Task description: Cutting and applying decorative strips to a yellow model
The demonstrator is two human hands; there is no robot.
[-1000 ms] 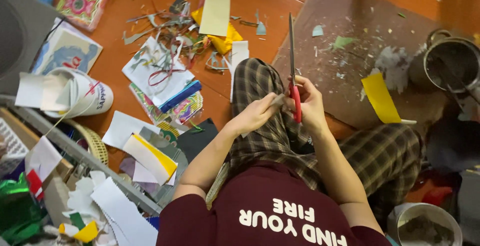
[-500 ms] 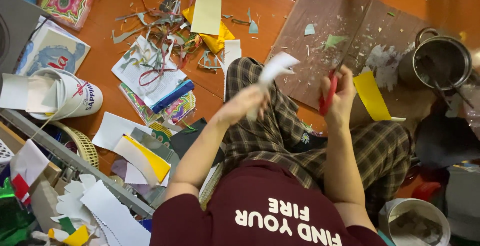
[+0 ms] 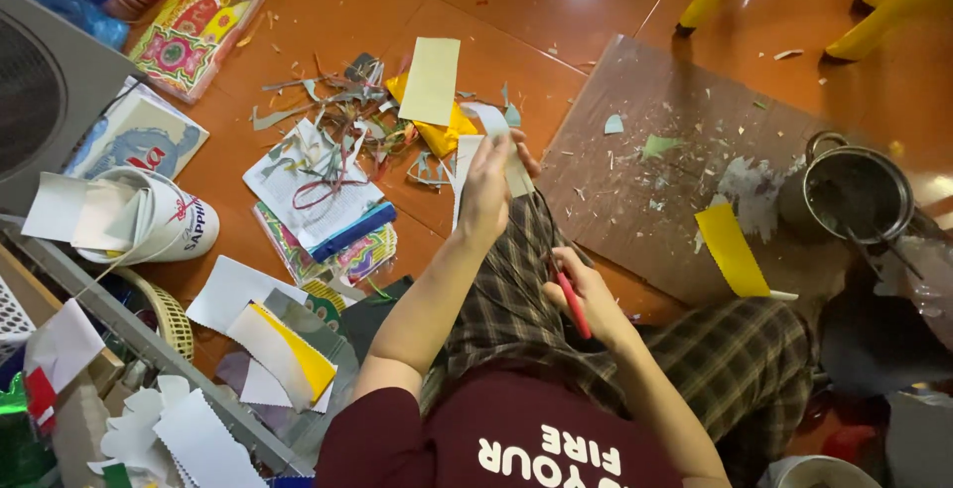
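Moved forward and away from the body now: left hand (image 3: 488, 185), stretched out over the knee, fingers pinched on a pale paper strip (image 3: 504, 145) that curls up past the fingertips and hangs down beside the palm. Dropped lower than half a second ago: right hand (image 3: 586, 299), resting on the checked trouser leg (image 3: 506, 299), curled shut around red-handled scissors (image 3: 573, 301); blades hidden, only the red handle showing. Hands well apart, strip no longer between them.

Just beyond the strip, on the orange floor (image 3: 328, 11): yellow paper scrap (image 3: 437, 131) under a cream card (image 3: 431, 81), amid a heap of grey and green snippings (image 3: 338, 116). Left of that, printed sheet (image 3: 313, 185) with a blue bar (image 3: 352, 233) across it.

Right of the left hand: brown board (image 3: 655, 200), speckled with tiny offcuts, yellow slip (image 3: 732, 250) lying at its near edge. Further right, metal pot (image 3: 856, 195) with a handle. Far left: white mug (image 3: 164, 220) on its side, stuffed with paper.
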